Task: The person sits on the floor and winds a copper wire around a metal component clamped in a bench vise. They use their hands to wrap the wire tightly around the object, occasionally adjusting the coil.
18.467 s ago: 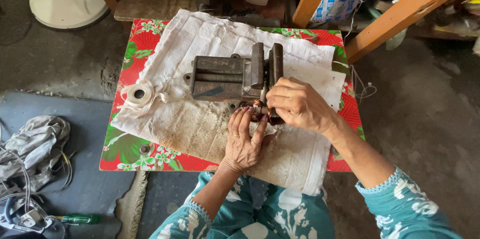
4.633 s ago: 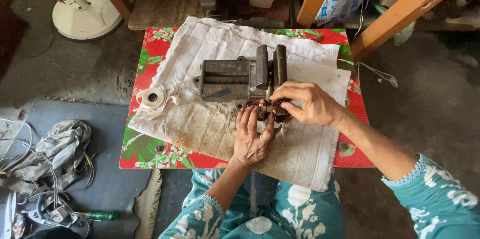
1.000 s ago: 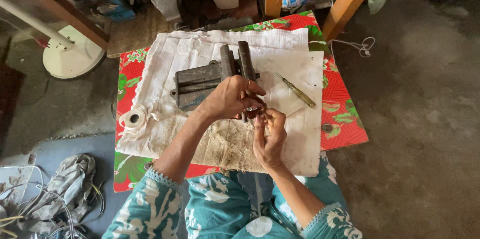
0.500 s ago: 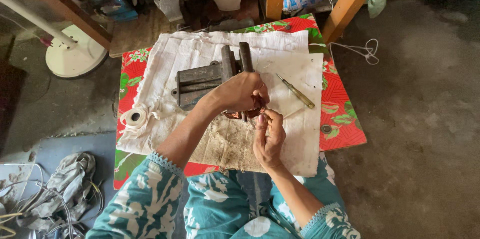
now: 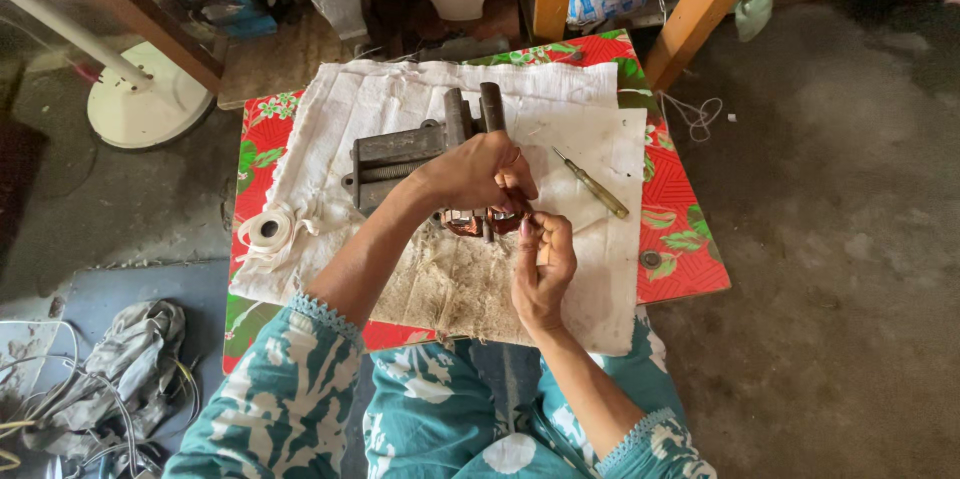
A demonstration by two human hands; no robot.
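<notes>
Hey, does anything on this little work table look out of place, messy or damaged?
Mostly the white cloth: it lies skewed over the red floral table, and it is stained brown below the small coil part that the left hand and right hand hold by the vise. A screwdriver lies loose.

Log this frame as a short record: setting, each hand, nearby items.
setting: low table with floral cover and white cloth
left hand: over vise, pinching small coppery part
right hand: fingertips at same part
nearby: screwdriver right of hands; tape roll at left
floor: fan base, rags and wires
</notes>
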